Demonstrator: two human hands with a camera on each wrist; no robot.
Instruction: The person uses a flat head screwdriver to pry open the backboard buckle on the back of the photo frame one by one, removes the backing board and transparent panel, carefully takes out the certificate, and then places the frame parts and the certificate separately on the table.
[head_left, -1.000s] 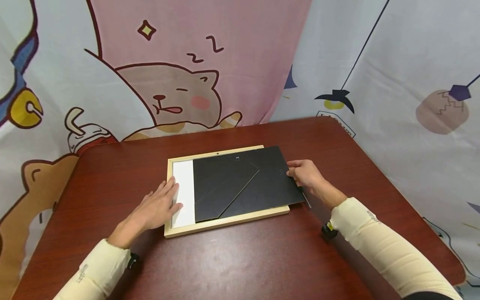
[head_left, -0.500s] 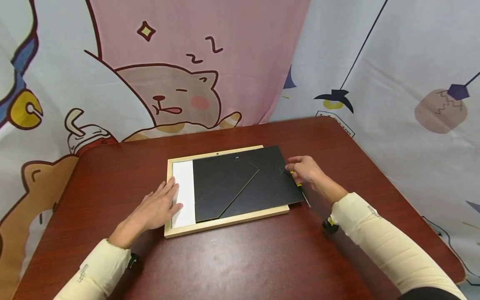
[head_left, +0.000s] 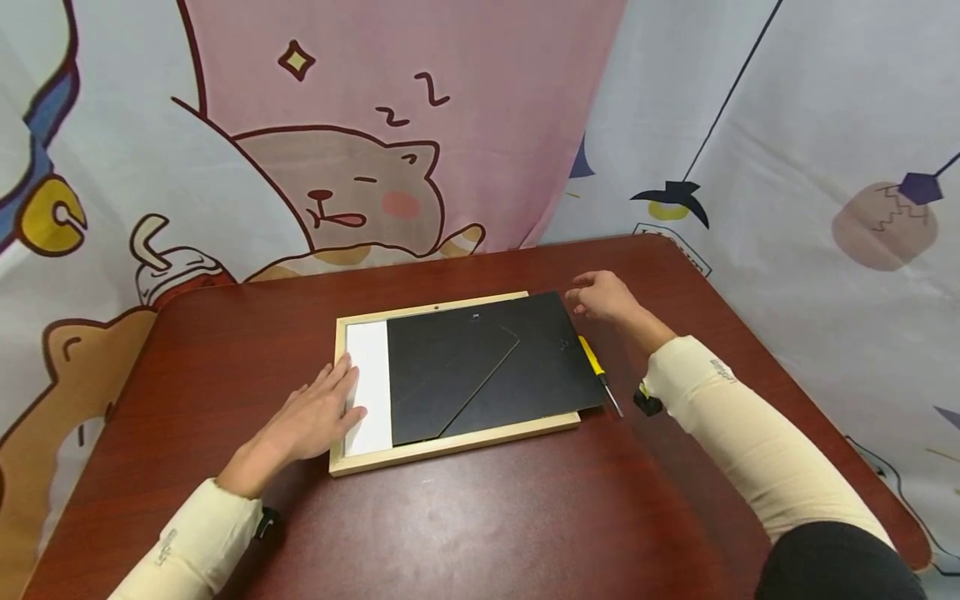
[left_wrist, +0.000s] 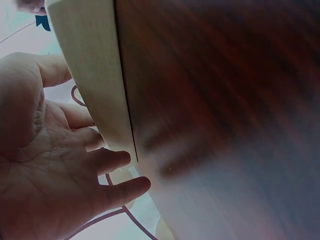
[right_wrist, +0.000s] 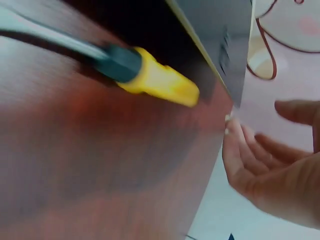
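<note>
A light wooden picture frame (head_left: 465,442) lies back up on the table. Its black backing board (head_left: 450,375) sits shifted right, jutting past the frame's right side and baring a white sheet (head_left: 371,358) at left. My left hand (head_left: 313,415) rests flat over the frame's left edge, fingers extended; the left wrist view catches its palm (left_wrist: 50,155) beside the wood. Just off the board's back right corner, my right hand (head_left: 602,297) hovers with loosely bent fingers, thumb apart. A yellow-handled screwdriver (head_left: 592,356) lies along the board's right edge, unheld.
The reddish-brown table (head_left: 480,533) extends around the frame on all sides. Cartoon-printed cloth (head_left: 525,125) hangs right behind the table and along its right side. A dark cable (head_left: 888,467) shows at the right table edge.
My right hand has moved away from the screwdriver, backward to the board's far corner, leaving the yellow handle uncovered. The left hand, frame and board look unmoved.
</note>
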